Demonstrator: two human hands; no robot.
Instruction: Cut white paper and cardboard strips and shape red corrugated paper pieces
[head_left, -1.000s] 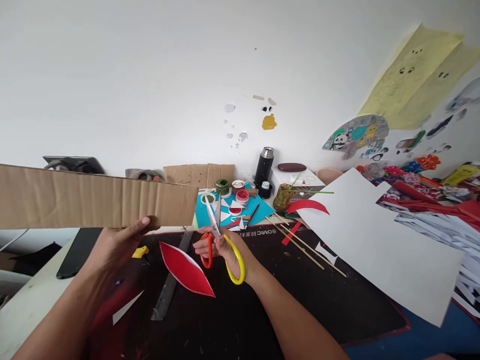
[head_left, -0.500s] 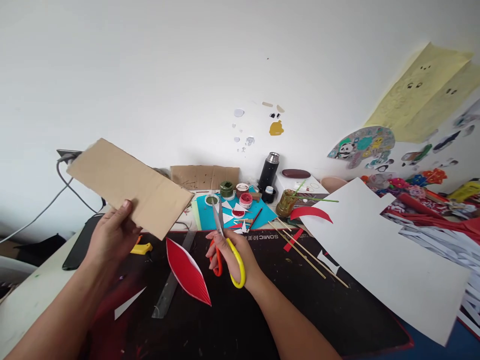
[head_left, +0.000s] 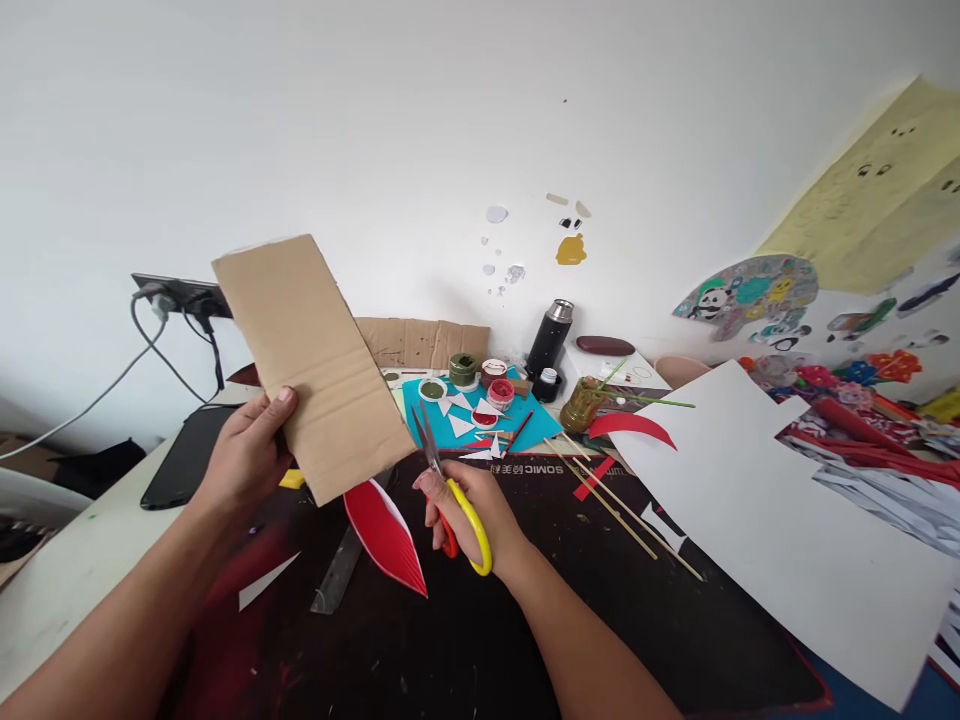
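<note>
A flat brown cardboard piece is held up by my left hand, thumb on its near face and the other fingers behind it. In my right hand are scissors with one yellow and one red-orange handle. Their blades stand slightly apart, pointing up and away, close to the cardboard's lower right corner. Below the cardboard, a red pleated leaf-shaped paper piece with a white edge lies on the black mat. It rests partly across a clear ruler.
Paint jars and paper scraps sit on a blue sheet. Behind stands a black thermos. Thin sticks and a large white sheet lie to the right. A phone is at the left.
My left hand has turned the cardboard more upright and brought it rightward, nearer the scissors. The scissor blades have closed a little. The view has shifted slightly.
</note>
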